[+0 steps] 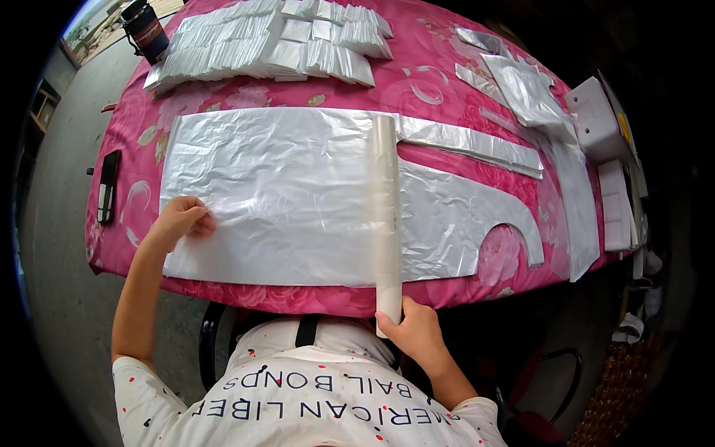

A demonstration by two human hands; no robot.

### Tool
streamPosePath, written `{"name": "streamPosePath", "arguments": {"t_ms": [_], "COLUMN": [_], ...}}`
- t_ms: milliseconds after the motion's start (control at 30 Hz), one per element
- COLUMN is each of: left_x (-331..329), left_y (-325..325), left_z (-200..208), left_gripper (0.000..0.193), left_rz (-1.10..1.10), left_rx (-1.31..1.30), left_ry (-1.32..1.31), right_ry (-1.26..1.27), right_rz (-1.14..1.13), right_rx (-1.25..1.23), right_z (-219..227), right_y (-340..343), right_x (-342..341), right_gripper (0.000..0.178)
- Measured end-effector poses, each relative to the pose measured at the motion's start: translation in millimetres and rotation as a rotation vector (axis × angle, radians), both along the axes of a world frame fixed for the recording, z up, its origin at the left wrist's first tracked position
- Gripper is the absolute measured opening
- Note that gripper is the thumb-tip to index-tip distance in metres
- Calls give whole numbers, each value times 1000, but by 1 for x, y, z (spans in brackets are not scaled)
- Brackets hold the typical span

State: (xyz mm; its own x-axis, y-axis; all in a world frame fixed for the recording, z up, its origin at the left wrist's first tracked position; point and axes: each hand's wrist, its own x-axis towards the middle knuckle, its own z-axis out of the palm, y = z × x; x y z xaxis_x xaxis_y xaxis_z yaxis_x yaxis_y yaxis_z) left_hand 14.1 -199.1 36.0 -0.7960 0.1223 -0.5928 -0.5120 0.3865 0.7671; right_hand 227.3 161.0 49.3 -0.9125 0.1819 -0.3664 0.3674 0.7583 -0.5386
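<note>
A stack of silvery-white plastic bags (275, 186) lies flat on the table, with handle-shaped strips (477, 145) reaching out on its right side. Across the bags rests a long pale tube (386, 201), its near end jutting past the table edge. My right hand (417, 328) is wrapped around that near end. Over the left part of the bags is my left hand (186, 220), its fingers curled in against the thumb. Whether it pinches a thin layer of plastic is too small to tell.
A pink flowered cloth (424, 82) covers the table. Folded white bundles (275, 41) fill the far left, beside a dark flask (145, 31). A phone (109, 186) lies at the left edge. Loose plastic (529, 89) and white foam boxes (596, 119) are at right.
</note>
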Motion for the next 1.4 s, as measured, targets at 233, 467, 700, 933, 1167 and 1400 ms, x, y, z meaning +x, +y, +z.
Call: {"name": "streamPosePath", "arguments": {"t_ms": [233,467,700,933,1167,1400], "left_x": [0,47,61,66,62,61], "left_y": [13,178,242,242,237,238], "left_z": [19,27,-41,-47,-50,-44], "left_gripper": [14,40,57,53,54,54], "left_rz": [-416,-533,-448,-617,-707,-737], "left_rx": [-866,-22,112,-427,-514,-537], "left_ry": [724,1192,1027,1119,1129,1117], "right_ry": [-29,-80,-132,-125,75,245], "right_rz": [17,3,44,66,-89,-672], "right_rx": [-21,-49,-80,-283,-471,-1615], "right_z": [1,-2,-2,10,-16,-56], "right_y": [6,8,11,32,54,75], "right_x": [4,5,5,-30,-168,-258], "right_gripper": [45,48,52,56,43,28]}}
